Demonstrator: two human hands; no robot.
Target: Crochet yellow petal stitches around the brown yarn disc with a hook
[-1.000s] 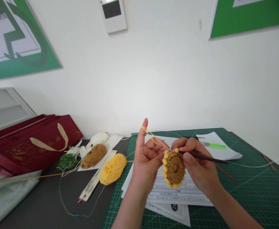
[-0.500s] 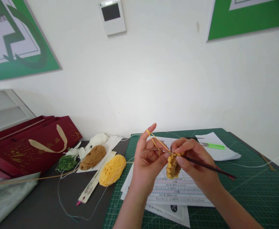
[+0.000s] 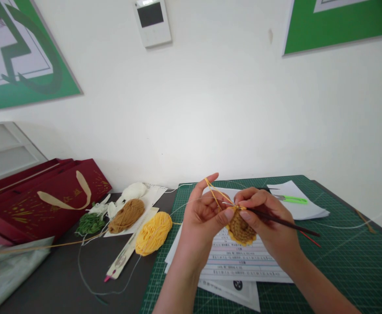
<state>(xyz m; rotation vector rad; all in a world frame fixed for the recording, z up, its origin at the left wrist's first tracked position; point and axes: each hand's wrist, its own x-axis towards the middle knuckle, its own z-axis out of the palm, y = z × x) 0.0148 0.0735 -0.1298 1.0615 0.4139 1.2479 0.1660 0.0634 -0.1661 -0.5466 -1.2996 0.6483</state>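
Note:
A small crocheted piece (image 3: 242, 229), brown inside with a yellow edge, hangs between my two hands. My left hand (image 3: 204, 213) pinches its upper left edge between thumb and fingers. Yellow yarn (image 3: 214, 194) loops over the raised left index finger and runs down to the work. My right hand (image 3: 266, 213) grips a dark-handled crochet hook (image 3: 289, 223), its metal tip pointing left at the top edge of the piece. Right fingertips also touch that edge. The ball of yellow yarn (image 3: 153, 233) lies on the table left of my left hand.
Printed sheets (image 3: 243, 264) lie under my hands on a green cutting mat (image 3: 351, 266). A lime-green cutter (image 3: 294, 199) rests on white paper at right. Brown yarn (image 3: 126, 216), green yarn (image 3: 91, 223) and a maroon gift bag (image 3: 63, 196) stand at left, before the wall.
The crocheted piece has turned so its brown face shows more broadly. My left hand has shifted slightly right, and the hook has tilted a little. Both hands keep their hold.

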